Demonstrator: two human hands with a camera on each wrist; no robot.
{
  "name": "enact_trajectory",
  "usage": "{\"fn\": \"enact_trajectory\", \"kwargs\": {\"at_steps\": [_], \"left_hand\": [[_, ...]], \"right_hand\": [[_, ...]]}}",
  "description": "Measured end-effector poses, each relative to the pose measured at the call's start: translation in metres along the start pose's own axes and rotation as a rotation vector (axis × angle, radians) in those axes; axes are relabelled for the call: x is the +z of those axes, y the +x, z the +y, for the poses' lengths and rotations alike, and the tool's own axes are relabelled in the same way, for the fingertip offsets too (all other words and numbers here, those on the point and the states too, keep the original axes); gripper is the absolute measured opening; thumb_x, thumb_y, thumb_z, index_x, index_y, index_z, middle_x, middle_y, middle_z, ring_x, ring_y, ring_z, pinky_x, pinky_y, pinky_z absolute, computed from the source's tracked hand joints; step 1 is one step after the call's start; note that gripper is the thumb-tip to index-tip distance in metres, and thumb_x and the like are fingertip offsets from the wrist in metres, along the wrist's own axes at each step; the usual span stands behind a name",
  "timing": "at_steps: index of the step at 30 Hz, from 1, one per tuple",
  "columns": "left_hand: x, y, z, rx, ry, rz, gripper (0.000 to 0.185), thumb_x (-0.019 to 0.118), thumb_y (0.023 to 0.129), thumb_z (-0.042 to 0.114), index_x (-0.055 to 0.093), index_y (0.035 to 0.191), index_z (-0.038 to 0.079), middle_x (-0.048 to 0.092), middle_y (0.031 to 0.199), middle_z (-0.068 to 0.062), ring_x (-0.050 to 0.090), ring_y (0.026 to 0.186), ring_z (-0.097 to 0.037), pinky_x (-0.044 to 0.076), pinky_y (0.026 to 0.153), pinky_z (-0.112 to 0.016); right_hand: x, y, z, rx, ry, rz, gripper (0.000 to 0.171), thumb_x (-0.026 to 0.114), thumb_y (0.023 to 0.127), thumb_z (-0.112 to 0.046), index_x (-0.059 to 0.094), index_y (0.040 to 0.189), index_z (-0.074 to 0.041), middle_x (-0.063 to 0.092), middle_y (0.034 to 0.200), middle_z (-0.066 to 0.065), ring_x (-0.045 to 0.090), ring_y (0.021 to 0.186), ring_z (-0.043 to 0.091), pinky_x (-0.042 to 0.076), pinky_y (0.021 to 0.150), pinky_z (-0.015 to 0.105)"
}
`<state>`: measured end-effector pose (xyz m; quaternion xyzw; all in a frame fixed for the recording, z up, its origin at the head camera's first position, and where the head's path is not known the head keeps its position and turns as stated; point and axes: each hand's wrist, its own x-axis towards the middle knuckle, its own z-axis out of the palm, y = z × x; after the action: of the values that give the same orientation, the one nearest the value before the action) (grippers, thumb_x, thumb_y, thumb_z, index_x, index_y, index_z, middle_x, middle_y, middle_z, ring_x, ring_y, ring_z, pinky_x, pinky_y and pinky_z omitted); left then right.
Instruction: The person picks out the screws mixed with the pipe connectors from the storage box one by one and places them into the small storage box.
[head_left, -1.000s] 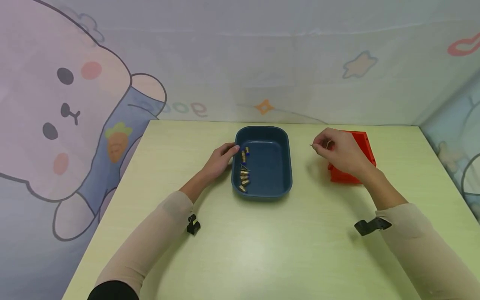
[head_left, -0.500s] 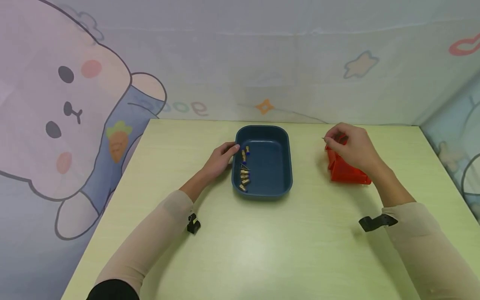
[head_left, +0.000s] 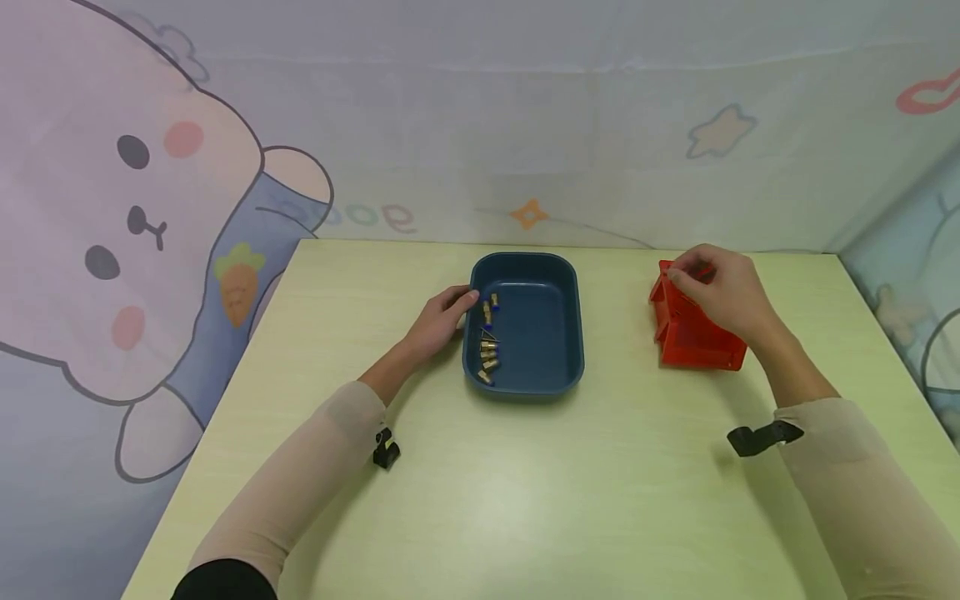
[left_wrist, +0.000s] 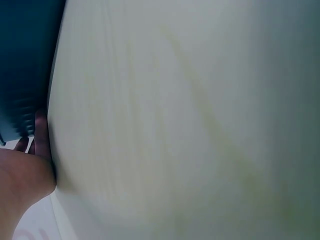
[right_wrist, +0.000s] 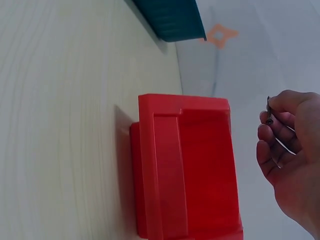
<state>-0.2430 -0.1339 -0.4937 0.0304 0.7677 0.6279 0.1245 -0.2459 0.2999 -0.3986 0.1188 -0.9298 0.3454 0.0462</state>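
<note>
My left hand grips the left side of a dark blue tray, thumb over the rim and fingers along the outer wall. Along the tray's left side lie several small brass pieces with blue ends, with thin screws among them. My right hand is raised over a red plastic bin. In the right wrist view, a small dark screw is pinched between thumb and fingertips, above the bin's open side; the head view hides it.
Both tray and bin stand on a pale wooden table, the bin right of the tray. A printed cloth hangs behind the table's back edge. A dark cable curves at the far right.
My right hand has moved right, from the bin's left side to above it, still pinching the screw. The red bin shows more of its left part now. My left hand and the tray stay put.
</note>
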Motion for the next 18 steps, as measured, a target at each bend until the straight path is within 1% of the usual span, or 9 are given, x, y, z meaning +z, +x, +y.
{"fn": "enact_trajectory", "kwargs": {"at_steps": [10, 18], "left_hand": [[0.001, -0.001, 0.001, 0.001, 0.007, 0.008, 0.066, 0.054, 0.109, 0.053, 0.047, 0.158, 0.008, 0.051, 0.157, -0.012, 0.046, 0.148, -0.027, 0.05, 0.113, -0.047], [0.001, -0.001, 0.001, 0.0, 0.0, 0.014, 0.066, 0.054, 0.109, 0.052, 0.048, 0.157, 0.007, 0.052, 0.157, -0.013, 0.046, 0.147, -0.028, 0.049, 0.114, -0.048]], "right_hand": [[-0.004, 0.006, 0.016, 0.029, -0.023, 0.015, 0.028, 0.064, 0.107, -0.03, 0.069, 0.116, -0.003, 0.069, 0.107, 0.017, 0.058, 0.096, 0.027, 0.046, 0.066, 0.015], [-0.009, 0.011, 0.021, 0.063, -0.025, 0.013, 0.029, 0.062, 0.108, -0.03, 0.068, 0.117, -0.003, 0.068, 0.112, 0.018, 0.058, 0.101, 0.03, 0.045, 0.069, 0.015]]}}
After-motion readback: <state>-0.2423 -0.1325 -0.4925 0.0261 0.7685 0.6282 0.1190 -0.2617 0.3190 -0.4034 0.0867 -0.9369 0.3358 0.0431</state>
